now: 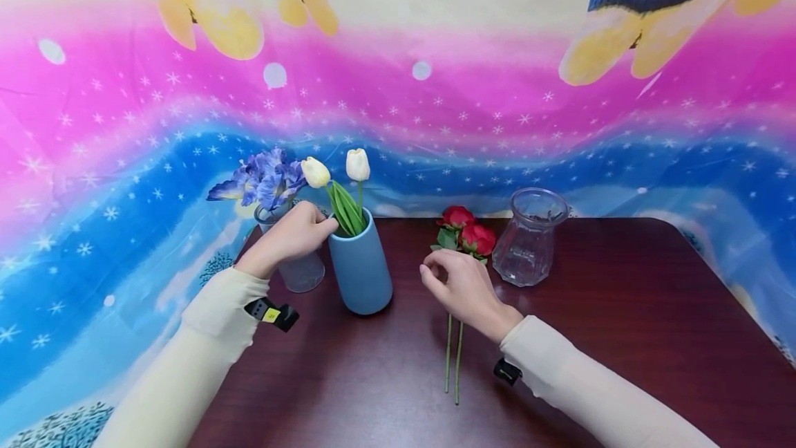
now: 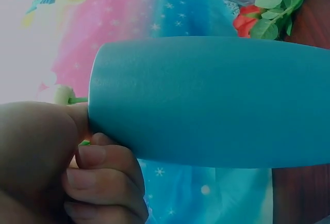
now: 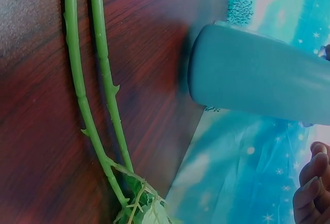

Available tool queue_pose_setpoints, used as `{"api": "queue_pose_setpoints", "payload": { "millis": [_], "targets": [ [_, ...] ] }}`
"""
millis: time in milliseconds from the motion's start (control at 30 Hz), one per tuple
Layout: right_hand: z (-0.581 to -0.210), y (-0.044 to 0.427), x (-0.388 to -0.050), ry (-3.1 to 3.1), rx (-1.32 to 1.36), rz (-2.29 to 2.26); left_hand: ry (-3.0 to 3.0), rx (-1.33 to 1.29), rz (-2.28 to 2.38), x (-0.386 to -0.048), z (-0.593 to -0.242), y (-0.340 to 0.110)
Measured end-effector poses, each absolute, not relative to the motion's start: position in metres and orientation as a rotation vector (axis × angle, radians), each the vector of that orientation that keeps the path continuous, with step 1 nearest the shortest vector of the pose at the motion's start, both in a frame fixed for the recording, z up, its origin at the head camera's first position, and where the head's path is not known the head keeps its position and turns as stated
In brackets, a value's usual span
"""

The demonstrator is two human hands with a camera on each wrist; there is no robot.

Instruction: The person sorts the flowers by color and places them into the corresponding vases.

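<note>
My left hand is at the mouth of the blue vase. The thumb meets the rim and the curled fingers lie against the vase's side, gripping it there. Two white tulips with green leaves stand in this vase, one leaning left. My right hand hovers above the red roses, its fingers loosely bent and holding nothing. The roses lie on the table, their green stems pointing toward me.
At the back left, purple-blue irises stand in a glass vase, partly hidden by my left hand. A clear glass vase stands right of the roses on the dark wooden table. A printed cloth hangs behind.
</note>
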State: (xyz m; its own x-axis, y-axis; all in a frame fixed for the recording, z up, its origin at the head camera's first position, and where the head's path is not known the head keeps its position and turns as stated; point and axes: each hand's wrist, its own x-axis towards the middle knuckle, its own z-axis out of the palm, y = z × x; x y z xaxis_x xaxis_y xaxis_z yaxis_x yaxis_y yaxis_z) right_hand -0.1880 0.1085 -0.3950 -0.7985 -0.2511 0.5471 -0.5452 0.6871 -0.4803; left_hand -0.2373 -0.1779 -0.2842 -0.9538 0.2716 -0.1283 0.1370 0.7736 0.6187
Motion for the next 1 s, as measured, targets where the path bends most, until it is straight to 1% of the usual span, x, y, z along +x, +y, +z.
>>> {"api": "queue_pose_setpoints", "payload": {
  "millis": [233,567,1000],
  "targets": [
    [-0.394,0.110,-0.188,-2.451,0.615,0.905,2.750,0.292,1.009,-0.248,-0.287,-0.179],
    [-0.395,0.113,-0.196,-2.500,0.595,0.884,2.696,0.185,1.074,-0.263,-0.288,-0.183],
    [-0.401,0.114,-0.201,-2.536,0.576,0.848,2.685,0.176,1.076,-0.277,-0.288,-0.186]
  ]
}}
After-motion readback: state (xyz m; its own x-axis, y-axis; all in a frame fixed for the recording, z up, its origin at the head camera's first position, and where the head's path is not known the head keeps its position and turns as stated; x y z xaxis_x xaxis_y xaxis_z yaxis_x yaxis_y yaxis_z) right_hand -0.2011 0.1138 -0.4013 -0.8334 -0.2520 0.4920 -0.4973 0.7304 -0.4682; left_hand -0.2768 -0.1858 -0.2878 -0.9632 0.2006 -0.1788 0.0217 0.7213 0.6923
